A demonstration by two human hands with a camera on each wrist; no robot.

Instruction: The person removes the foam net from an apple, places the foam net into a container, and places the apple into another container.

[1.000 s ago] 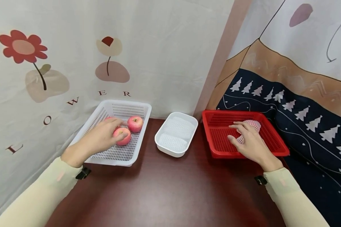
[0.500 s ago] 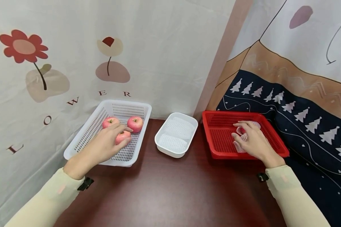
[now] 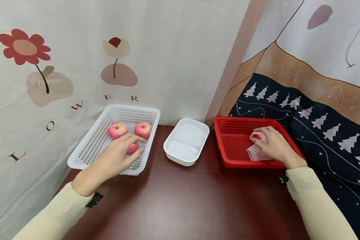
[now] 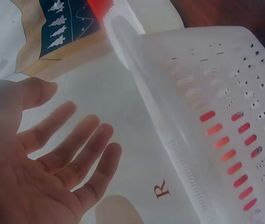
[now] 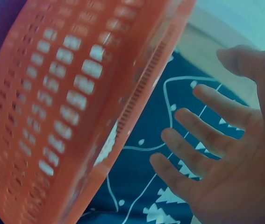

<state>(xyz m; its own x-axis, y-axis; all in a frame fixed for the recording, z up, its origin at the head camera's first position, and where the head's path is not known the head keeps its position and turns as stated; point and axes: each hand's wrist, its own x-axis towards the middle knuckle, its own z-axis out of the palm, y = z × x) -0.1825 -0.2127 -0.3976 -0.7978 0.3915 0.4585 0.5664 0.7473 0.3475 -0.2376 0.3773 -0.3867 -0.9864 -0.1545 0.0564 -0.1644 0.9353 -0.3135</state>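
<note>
In the head view my left hand [image 3: 112, 156] hovers over the white basket [image 3: 90, 146], fingers spread and relaxed. Three red apples lie in this basket: a left one [image 3: 117, 130], a right one [image 3: 143, 129] and a near one [image 3: 133, 147] partly hidden by the hand. My right hand [image 3: 274, 145] is above the red basket [image 3: 232, 146]. Beneath its fingers are pink-white foam fruit nets [image 3: 256, 153], partly covered by the hand. The right wrist view shows that hand's fingers [image 5: 202, 126] loosely extended, with nothing between them. The left wrist view shows an empty palm too.
A small white tray [image 3: 186, 141] with a textured bottom stands between the two baskets on the dark red-brown table [image 3: 183, 200]. Printed curtains [image 3: 174, 60] hang close behind the baskets, and a dark tree-patterned cloth [image 3: 318, 146] is on the right.
My left hand has drifted right and back, uncovering the left apple. My right hand has shifted right above the foam nets, exposing more of the near net. Baskets and tray stay in place.
</note>
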